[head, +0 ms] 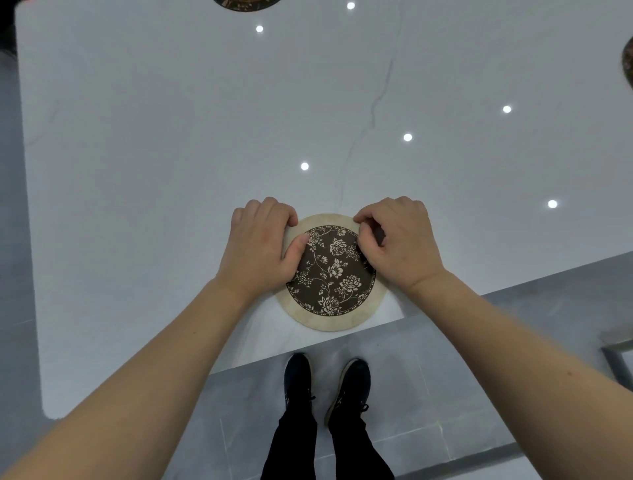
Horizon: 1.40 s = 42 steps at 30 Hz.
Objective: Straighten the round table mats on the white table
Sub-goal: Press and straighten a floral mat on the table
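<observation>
A round table mat (334, 277) with a beige rim and a dark brown floral middle lies on the white table (171, 171), close to its near edge. My left hand (262, 245) grips the mat's far left rim, thumb pressed on the floral part. My right hand (399, 240) pinches the mat's far right rim, fingers curled over it. Both hands cover the mat's upper sides. A second dark mat (246, 4) shows partly at the table's far edge, and a third mat (627, 63) peeks in at the right border.
The glossy tabletop reflects several ceiling lights (304, 166). A thin dark vein (376, 102) runs across it. Grey floor tiles (479, 377) lie below the near edge, where my dark shoes (325, 387) stand. A frame-like object (616, 363) sits at the right.
</observation>
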Each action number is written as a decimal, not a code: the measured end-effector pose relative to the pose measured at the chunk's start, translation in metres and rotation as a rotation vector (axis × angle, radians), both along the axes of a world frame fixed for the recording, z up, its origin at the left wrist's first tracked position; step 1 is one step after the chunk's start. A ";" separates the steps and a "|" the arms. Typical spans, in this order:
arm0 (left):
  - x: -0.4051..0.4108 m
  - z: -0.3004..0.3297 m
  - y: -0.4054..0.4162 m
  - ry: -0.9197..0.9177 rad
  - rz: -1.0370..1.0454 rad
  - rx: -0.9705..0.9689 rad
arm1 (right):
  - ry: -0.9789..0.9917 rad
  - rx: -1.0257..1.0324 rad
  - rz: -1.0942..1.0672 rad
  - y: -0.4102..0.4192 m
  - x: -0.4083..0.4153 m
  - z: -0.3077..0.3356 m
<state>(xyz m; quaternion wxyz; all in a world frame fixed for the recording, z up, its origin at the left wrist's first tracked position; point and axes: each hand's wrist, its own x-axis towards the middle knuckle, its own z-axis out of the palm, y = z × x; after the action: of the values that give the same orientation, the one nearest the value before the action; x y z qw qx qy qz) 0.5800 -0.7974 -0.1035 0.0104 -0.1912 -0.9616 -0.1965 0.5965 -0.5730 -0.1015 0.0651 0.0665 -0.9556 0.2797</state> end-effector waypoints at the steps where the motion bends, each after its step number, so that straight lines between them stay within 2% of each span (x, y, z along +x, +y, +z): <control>1: 0.001 0.000 0.000 0.002 0.003 -0.001 | 0.002 0.006 -0.014 0.000 0.003 -0.001; 29: -0.001 -0.001 -0.001 0.020 -0.022 0.031 | 0.001 0.052 -0.017 -0.003 0.006 -0.001; 42: 0.000 -0.001 0.000 0.021 -0.019 -0.019 | -0.014 0.062 -0.017 -0.003 0.005 -0.002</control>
<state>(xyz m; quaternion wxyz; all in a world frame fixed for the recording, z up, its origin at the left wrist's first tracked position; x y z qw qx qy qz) 0.5801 -0.7975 -0.1046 0.0167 -0.2025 -0.9614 -0.1856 0.6013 -0.5763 -0.1030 0.0588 0.0584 -0.9647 0.2500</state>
